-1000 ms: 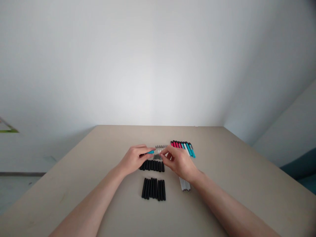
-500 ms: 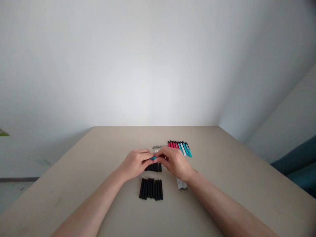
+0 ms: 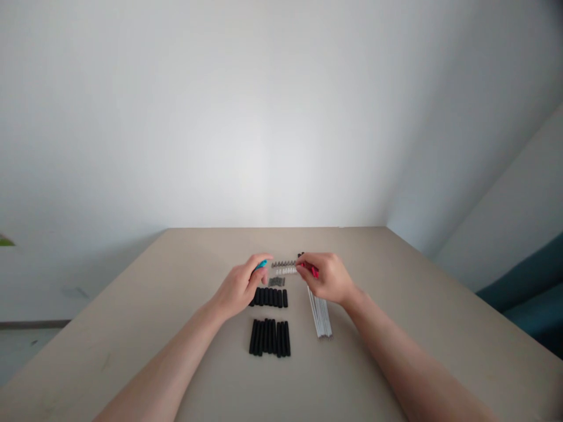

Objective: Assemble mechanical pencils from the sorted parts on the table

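Observation:
My left hand (image 3: 240, 284) grips a short blue pen part (image 3: 261, 265) between thumb and curled fingers; its forefinger stretches towards the right. Across from it, my right hand (image 3: 328, 276) is closed, with thumb and forefinger pinched together near the end of the row of small metal cone tips (image 3: 281, 264). Whatever the pinch holds is hidden. Red pen parts (image 3: 315, 272) show between its fingers, and the hand covers most of the coloured row there. Between the hands lie small clear-white pieces (image 3: 285, 271) and thin springs (image 3: 277, 282).
Short black tubes (image 3: 269, 298) lie in a row below the springs, with longer black tubes (image 3: 270, 338) nearer me. White pen refills (image 3: 320, 313) lie under and below my right hand. The beige table (image 3: 132, 281) meets a pale wall; a dark blue curtain (image 3: 523, 287) hangs right.
My hands have parted: the left moved slightly left with the blue part, the right moved right and up over the coloured row. The springs and white pieces between them now show.

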A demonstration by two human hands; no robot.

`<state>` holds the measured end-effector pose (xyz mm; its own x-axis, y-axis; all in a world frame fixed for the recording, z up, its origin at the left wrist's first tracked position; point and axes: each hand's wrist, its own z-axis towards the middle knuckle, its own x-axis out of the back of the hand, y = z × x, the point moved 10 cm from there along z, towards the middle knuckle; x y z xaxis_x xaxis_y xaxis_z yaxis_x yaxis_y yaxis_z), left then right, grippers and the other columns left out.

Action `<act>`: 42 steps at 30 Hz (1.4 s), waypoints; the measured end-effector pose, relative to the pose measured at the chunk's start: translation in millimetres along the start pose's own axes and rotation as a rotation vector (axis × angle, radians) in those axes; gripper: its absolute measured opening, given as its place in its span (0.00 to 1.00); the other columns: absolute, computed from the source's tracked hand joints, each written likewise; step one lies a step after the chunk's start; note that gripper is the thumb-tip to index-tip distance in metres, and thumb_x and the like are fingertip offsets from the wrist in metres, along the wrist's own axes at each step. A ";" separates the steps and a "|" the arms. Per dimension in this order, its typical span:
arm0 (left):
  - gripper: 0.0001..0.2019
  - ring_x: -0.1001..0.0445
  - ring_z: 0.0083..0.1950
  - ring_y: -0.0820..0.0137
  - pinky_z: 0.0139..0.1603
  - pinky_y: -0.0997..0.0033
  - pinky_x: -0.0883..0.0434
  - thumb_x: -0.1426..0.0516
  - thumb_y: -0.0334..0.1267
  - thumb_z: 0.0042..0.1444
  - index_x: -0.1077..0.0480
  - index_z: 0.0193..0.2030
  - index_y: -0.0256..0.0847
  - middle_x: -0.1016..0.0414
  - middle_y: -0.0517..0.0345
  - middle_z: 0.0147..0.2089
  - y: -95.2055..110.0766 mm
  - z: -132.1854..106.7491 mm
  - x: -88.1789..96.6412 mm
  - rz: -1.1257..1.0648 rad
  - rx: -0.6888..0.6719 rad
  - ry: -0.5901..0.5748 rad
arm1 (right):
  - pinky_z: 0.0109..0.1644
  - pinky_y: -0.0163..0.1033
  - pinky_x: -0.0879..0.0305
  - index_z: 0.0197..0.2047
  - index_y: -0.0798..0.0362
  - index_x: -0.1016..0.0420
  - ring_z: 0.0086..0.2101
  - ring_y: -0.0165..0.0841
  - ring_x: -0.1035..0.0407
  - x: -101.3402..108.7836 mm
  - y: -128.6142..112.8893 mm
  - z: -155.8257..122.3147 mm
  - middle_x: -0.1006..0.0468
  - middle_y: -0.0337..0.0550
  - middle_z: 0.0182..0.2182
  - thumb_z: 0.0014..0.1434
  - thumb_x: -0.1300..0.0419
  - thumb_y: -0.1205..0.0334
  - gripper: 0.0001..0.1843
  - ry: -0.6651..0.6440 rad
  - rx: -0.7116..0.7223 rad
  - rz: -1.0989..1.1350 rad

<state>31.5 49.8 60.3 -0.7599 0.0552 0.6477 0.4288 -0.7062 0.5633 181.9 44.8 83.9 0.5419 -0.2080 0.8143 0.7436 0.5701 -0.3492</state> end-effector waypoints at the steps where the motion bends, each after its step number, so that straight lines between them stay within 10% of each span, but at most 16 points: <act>1: 0.12 0.31 0.28 0.75 0.35 0.77 0.34 0.56 0.36 0.66 0.41 0.55 0.42 0.29 0.64 0.28 -1.3 -0.3 2.2 0.019 -0.012 0.017 | 0.30 0.32 0.45 0.35 0.53 0.25 0.24 0.29 0.35 -2.9 3.1 -0.8 0.26 0.39 0.22 0.56 0.45 0.65 0.08 -0.068 0.004 -0.027; 10: 0.11 0.36 0.24 0.75 0.30 0.77 0.38 0.56 0.36 0.66 0.37 0.50 0.42 0.36 0.66 0.25 -5.5 -0.3 3.1 0.166 -0.022 0.021 | 0.29 0.33 0.48 0.31 0.51 0.23 0.23 0.29 0.36 -18.6 20.1 -13.6 0.28 0.35 0.20 0.45 0.42 0.69 0.09 -0.402 -0.029 -0.101; 26: 0.14 0.35 0.25 0.71 0.32 0.75 0.38 0.59 0.41 0.66 0.36 0.49 0.42 0.34 0.64 0.25 -23.1 0.9 -1.3 0.166 0.100 -0.023 | 0.31 0.32 0.49 0.34 0.51 0.22 0.23 0.28 0.39 -33.0 16.7 -26.2 0.31 0.35 0.20 0.49 0.39 0.63 0.08 -0.367 -0.018 -0.007; 42: 0.15 0.40 0.21 0.73 0.24 0.77 0.42 0.51 0.48 0.60 0.33 0.46 0.42 0.41 0.67 0.20 -84.4 -21.4 40.1 -0.078 0.413 0.408 | 0.31 0.33 0.50 0.33 0.51 0.23 0.23 0.28 0.39 -27.7 6.0 -30.4 0.31 0.34 0.19 0.45 0.42 0.69 0.11 -0.351 -0.033 0.063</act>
<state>-45.7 96.5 27.8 -0.8885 -0.2380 0.3923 0.4566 -0.3732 0.8076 183.2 29.8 45.2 0.4234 0.1157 0.8985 0.7285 0.5461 -0.4136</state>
